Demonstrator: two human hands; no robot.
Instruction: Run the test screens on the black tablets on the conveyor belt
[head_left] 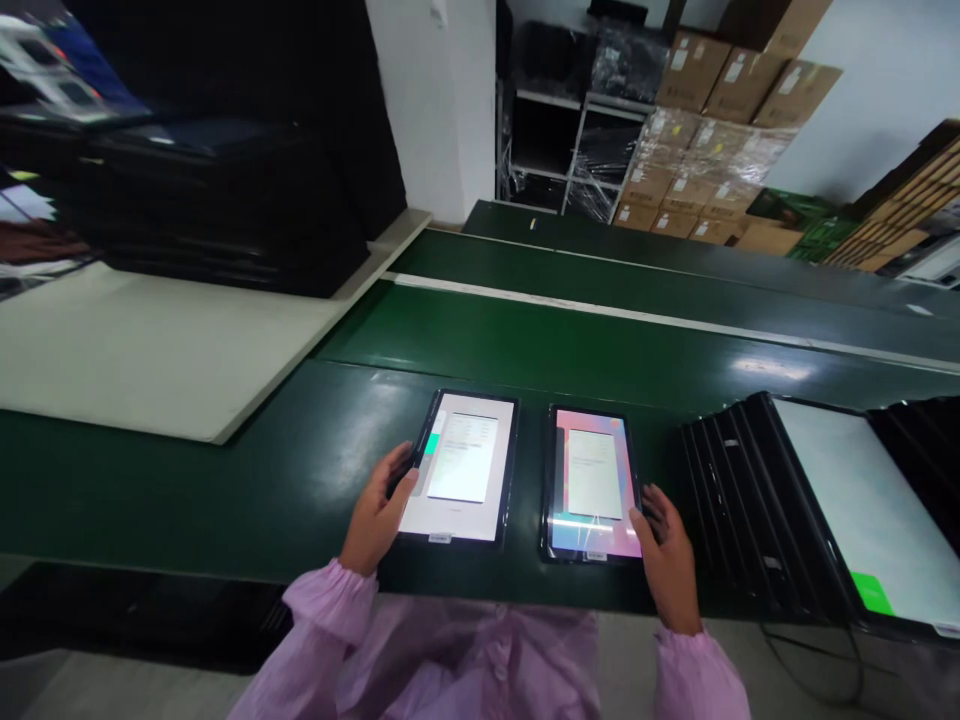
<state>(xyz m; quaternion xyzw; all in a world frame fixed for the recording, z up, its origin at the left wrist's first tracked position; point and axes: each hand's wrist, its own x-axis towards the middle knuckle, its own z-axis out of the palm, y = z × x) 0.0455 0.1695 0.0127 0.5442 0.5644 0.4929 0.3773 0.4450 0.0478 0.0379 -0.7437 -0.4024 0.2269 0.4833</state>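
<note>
Two black-framed tablets with lit screens lie side by side on the dark green bench. My left hand point(380, 510) holds the left tablet point(463, 470) by its left edge, thumb at the front rim and fingers along the side. This screen is mostly white, with a pale window and a green patch at its left. On the right tablet point(592, 485), a similar window sits over a pink and blue background. My right hand point(666, 548) grips its right edge, the thumb over the rim; the other fingers are partly hidden.
A row of leaning black tablets point(735, 500) stands at the right, the front one showing a white screen. Dark stacked panels point(232, 210) rest on a pale board point(150, 340) at the left. Beyond the green bench point(300, 480) are shelves and cardboard boxes point(690, 170).
</note>
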